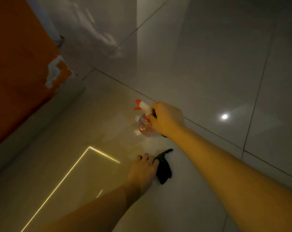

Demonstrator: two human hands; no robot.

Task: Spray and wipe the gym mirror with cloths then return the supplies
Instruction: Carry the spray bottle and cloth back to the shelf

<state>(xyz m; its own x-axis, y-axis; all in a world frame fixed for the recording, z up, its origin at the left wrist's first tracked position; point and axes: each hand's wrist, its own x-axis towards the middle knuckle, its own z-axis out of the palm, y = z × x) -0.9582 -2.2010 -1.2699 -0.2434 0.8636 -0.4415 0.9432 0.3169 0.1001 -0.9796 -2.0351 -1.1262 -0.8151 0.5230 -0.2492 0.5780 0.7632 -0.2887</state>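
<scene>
At the far left stands an orange wall (19, 67) with a chipped white patch on its edge, and beside it is a glossy tiled floor (209, 64) that fills the rest of the view. On the lower left tiles there is a reflection of thin yellow light lines (78, 166) in an angle shape. The left hand (143, 169) reaches down low over the floor with its fingers curled, and it grips a black cloth (164, 172) at the cloth's upper end; the cloth is just to the right of this hand. Above it, the clear bottle (144, 125) with a white and orange spray head is held at its neck by the right hand (167, 118), whose fingers close around it. I cannot tell if the bottle touches the floor. A small dark piece (164, 136) shows under the right wrist, but it is unclear what it is. Far right, a round light spot (224, 116) shines on a tile.
</scene>
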